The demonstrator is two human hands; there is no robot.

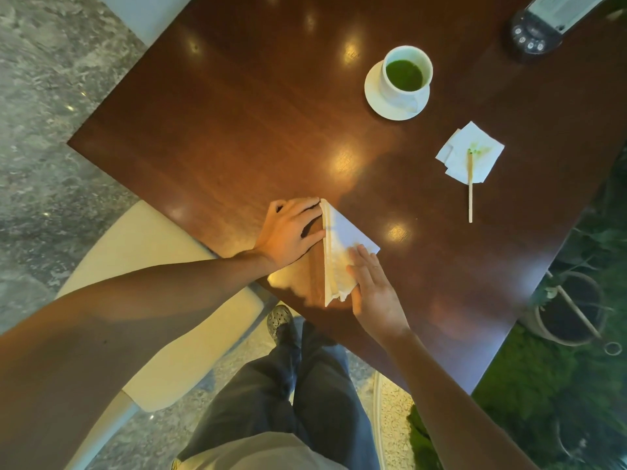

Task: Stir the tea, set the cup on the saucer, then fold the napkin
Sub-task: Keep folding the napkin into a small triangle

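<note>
A white napkin [342,239] lies folded into a triangle near the table's front edge. My left hand [288,232] rests flat beside it, fingertips touching its long folded edge. My right hand [373,286] presses flat on the napkin's lower corner. Farther back, a white cup [407,74] of green tea stands on a white saucer [380,100]. A wooden stirrer [470,188] with a green-stained tip lies across a second, stained napkin [471,154] to the right.
The dark wooden table [237,113] carries a black device with buttons [536,32] at the back right corner. A cream chair [163,300] stands at the left of my legs. A potted plant [570,307] sits on the floor at the right.
</note>
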